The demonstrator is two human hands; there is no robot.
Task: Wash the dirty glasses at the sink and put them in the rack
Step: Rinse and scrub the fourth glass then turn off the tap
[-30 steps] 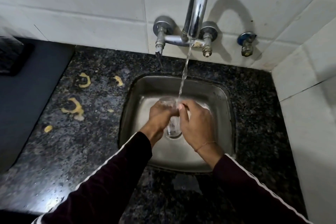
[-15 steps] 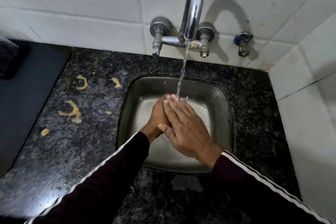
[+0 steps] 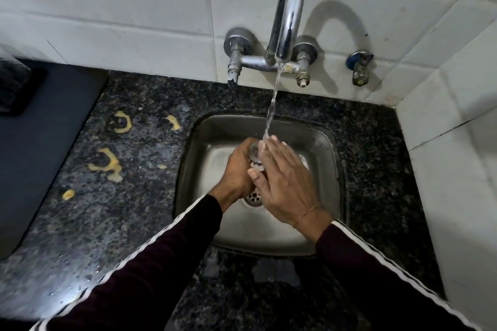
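My left hand [image 3: 236, 169] is wrapped around the glass [image 3: 254, 152], fingers curled on its side, and my right hand [image 3: 285, 183] lies flat against the other side with straight fingers, rubbing rather than gripping. The glass sits over the middle of the sink [image 3: 326, 142], just under the stream from the tap [image 3: 287, 11] at 12 o'clock. I'd say turn it slowly so water reaches the rim and inside, and keep the left grip firm since wet glass gets slippy. Yellow smears [image 3: 107, 164] mark the counter [image 3: 134, 209] at 9 o'clock. No brand or writing I can read anywhere, and no rack in view.
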